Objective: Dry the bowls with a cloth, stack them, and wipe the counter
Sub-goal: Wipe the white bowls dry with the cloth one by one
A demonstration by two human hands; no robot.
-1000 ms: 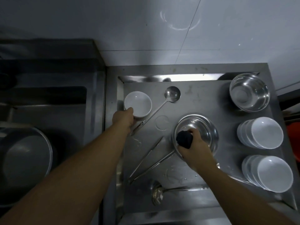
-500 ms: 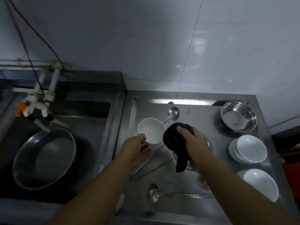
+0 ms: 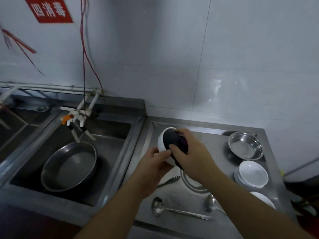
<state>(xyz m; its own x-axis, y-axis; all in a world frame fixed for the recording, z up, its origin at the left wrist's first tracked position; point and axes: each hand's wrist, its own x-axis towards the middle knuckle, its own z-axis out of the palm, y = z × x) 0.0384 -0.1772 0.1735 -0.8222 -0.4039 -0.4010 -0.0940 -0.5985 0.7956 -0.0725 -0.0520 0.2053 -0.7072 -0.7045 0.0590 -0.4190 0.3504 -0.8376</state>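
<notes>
my left hand [image 3: 151, 167] fingers grip white bowl [image 3: 163, 144], held tilted above tabletop [image 3: 215, 140] | my right hand [image 3: 188, 152] fingers press dark cloth [image 3: 174, 141] inside it | stacked white bowls [image 3: 251, 175] at right

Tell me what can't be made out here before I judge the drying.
- Small white ceramic bowl: inside hidden by dark cloth and right hand, head view.
- Large steel bowl: mostly behind both forearms.
- Nearest white bowl stack: covered by right forearm.
</notes>
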